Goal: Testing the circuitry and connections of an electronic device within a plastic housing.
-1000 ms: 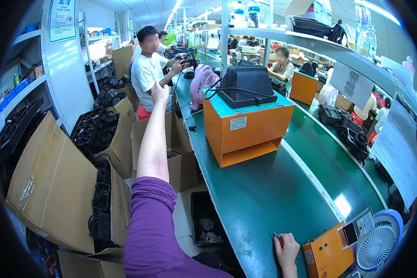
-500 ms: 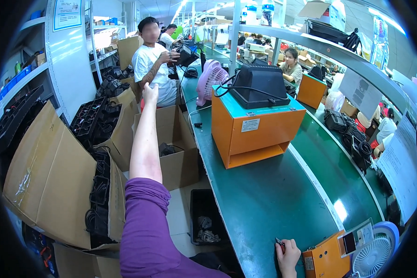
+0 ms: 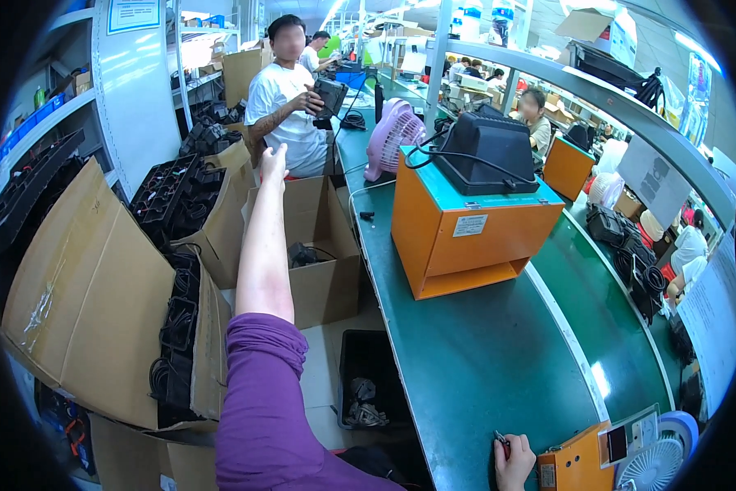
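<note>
Our left hand [image 3: 274, 159] reaches empty, fingers loosely spread, toward upper centre; our right hand [image 3: 515, 460] pinches a small red tool [image 3: 501, 444] that may slip off the tabletop [image 3: 483, 360] edge.

- My left hand [image 3: 273, 161] is stretched far out at about eleven o'clock, arm straight, fingers loosely open and empty, hanging in the air above the open cardboard box [image 3: 323, 245] on the floor.
- My right hand [image 3: 515, 462] rests at five o'clock on the green bench edge, fingers curled around a small red-handled tool [image 3: 501, 444], only partly visible.
</note>
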`<state>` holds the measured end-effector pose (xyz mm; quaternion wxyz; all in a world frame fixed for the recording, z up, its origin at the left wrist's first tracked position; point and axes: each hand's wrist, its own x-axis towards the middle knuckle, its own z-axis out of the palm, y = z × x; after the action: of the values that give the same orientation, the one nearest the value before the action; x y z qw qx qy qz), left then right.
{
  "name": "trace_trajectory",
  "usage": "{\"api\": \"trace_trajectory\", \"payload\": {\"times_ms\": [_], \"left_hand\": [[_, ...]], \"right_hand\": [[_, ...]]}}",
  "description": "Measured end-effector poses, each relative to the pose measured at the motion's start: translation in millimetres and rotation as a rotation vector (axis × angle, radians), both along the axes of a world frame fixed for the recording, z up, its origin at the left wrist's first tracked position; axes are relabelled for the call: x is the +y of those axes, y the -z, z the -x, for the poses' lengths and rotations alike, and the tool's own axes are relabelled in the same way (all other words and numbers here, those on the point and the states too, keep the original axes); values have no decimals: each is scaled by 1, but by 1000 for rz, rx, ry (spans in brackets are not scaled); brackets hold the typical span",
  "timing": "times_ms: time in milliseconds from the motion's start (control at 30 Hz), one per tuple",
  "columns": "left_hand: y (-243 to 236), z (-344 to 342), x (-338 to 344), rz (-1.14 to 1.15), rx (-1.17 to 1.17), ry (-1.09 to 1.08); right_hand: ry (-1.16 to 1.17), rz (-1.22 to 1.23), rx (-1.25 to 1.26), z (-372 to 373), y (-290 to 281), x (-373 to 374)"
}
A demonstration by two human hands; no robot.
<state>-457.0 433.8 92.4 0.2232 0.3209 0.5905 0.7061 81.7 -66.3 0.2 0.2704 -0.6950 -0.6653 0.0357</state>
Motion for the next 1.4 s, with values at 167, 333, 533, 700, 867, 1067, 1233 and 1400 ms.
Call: {"api": "trace_trajectory", "payload": {"times_ms": [167,333,533,700,867,1067,1233,1400], "left_hand": [[8,-5,-6,-23,-226,120],[26,15,-3,70,291,-116],[3,6,-15,0,906,-268],[-18,-4,-19,46,965,-269],[-23,-3,-17,47,973,-317],[-27,42,-17,-22,996,-404],[-58,44,-43,61,1160,-482],[-79,59,-61,135,1233,-486]], "right_hand": [[3,-44,1,1,2,-1],[5,-19,-9,4,2,-1],[5,-14,-11,2,3,-2],[17,-14,-29,2,2,-2],[11,-40,-30,0,6,-2],[-9,-37,-33,1,8,-1],[2,-56,-49,2,7,-2],[5,-44,-48,1,4,-2]]}}
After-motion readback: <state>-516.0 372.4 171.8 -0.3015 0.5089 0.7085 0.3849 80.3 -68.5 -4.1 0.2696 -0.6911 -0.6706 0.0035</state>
